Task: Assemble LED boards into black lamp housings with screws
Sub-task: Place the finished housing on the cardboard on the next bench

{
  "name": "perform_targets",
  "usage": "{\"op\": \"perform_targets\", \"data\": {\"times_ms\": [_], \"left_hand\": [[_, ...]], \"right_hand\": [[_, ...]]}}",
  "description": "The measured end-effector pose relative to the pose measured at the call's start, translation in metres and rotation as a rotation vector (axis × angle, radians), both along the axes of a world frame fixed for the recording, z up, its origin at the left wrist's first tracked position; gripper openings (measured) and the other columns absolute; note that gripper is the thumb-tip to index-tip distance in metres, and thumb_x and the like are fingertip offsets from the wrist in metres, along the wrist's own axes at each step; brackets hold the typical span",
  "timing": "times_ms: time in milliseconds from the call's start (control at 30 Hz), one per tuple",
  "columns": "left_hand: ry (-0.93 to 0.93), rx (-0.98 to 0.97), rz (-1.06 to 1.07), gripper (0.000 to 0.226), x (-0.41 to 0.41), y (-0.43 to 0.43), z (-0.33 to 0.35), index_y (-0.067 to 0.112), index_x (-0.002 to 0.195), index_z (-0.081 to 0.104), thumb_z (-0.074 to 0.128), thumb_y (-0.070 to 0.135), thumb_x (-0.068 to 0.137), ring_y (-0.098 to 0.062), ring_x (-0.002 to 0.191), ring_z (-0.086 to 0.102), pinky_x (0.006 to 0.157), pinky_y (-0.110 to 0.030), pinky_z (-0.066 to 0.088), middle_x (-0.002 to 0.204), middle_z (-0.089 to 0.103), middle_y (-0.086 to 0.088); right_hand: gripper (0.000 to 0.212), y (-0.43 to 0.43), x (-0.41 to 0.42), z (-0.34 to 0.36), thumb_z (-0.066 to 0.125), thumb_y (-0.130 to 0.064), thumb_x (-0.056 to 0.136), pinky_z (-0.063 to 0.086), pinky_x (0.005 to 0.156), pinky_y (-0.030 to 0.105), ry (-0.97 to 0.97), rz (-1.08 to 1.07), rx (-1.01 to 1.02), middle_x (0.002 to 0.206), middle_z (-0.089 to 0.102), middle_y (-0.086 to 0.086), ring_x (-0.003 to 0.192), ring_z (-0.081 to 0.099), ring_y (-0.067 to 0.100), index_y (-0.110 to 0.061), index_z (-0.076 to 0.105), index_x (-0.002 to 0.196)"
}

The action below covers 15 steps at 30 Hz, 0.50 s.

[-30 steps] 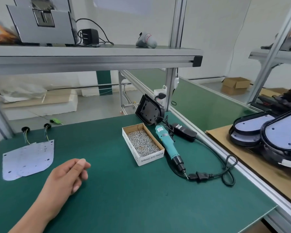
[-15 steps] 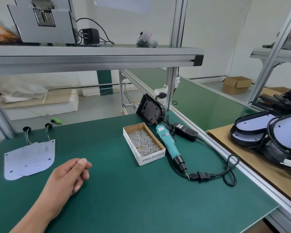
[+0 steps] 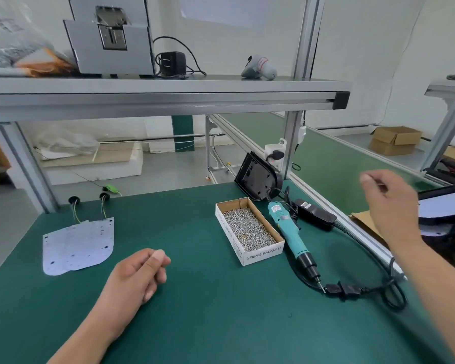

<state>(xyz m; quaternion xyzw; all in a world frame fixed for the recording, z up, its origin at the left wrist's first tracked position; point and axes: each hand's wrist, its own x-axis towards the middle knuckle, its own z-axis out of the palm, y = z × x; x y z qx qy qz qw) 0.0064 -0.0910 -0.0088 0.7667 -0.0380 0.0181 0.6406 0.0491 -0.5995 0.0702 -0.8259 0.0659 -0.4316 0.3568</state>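
The widest open stretch of the counter (image 3: 221, 311) lay in the near middle, between the left grip (image 3: 139, 274), which rested on the mat, and the screw box (image 3: 248, 229). The LED boards (image 3: 76, 245) lay flat and low toward the far left, with wires rising behind them. The right side was crowded. The screw box, the electric screwdriver (image 3: 289, 232) just beside it, the power adapter (image 3: 314, 214) and a looped cable (image 3: 394, 292) filled a band reaching the aluminium rail (image 3: 352, 224) at the counter's right edge. The right grip (image 3: 389, 203) hung above that rail. A black housing (image 3: 256, 177) leaned at the back, and the overhead shelf (image 3: 168, 98) capped the room above.
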Motion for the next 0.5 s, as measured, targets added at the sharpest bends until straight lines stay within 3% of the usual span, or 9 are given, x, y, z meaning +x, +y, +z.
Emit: {"op": "perform_targets", "data": {"times_ms": [100,167,267,367,500], "left_hand": [[0.002,0.009,-0.007,0.033,0.0,-0.002,-0.001,0.028,0.094,0.076,0.062,0.057,0.1,-0.016,0.052,0.043,0.049,-0.019,0.037,0.081,0.07,-0.006],[0.001,0.015,-0.004,0.028,0.0,-0.002,-0.002,0.028,0.093,0.076,0.059,0.047,0.105,-0.015,0.052,0.044,0.049,-0.018,0.038,0.08,0.07,-0.005],[0.006,0.034,0.001,0.027,0.0,-0.003,-0.001,0.029,0.091,0.075,0.057,0.039,0.108,-0.015,0.051,0.045,0.051,-0.017,0.04,0.079,0.071,-0.005],[0.02,0.021,-0.008,0.028,0.0,-0.003,0.001,0.029,0.089,0.075,0.056,0.036,0.109,-0.015,0.052,0.044,0.052,-0.019,0.04,0.079,0.071,-0.006],[0.042,-0.026,-0.011,0.028,0.001,-0.004,0.003,0.028,0.087,0.074,0.059,0.038,0.108,-0.015,0.051,0.043,0.05,-0.019,0.039,0.077,0.07,-0.004]], "right_hand": [[0.012,0.049,0.032,-0.002,0.059,-0.045,0.1,0.045,0.077,0.025,0.059,0.098,-0.062,0.092,0.07,-0.022,0.085,0.06,-0.002,-0.037,0.068,0.099],[0.014,0.076,0.055,-0.001,0.06,-0.043,0.102,0.044,0.072,0.023,0.116,0.132,-0.125,0.086,0.068,-0.022,0.082,0.06,-0.004,-0.034,0.069,0.096],[0.017,0.106,0.093,0.006,0.057,-0.042,0.102,0.044,0.064,0.029,0.219,0.141,-0.259,0.076,0.065,-0.016,0.072,0.06,0.008,-0.031,0.069,0.095],[0.016,0.126,0.13,0.016,0.058,-0.038,0.101,0.046,0.066,0.033,0.324,0.091,-0.391,0.083,0.069,-0.007,0.076,0.063,0.021,-0.028,0.071,0.1],[0.015,0.136,0.168,0.025,0.06,-0.03,0.096,0.056,0.064,0.035,0.477,-0.02,-0.606,0.08,0.066,0.003,0.071,0.063,0.027,-0.02,0.065,0.086]]}}
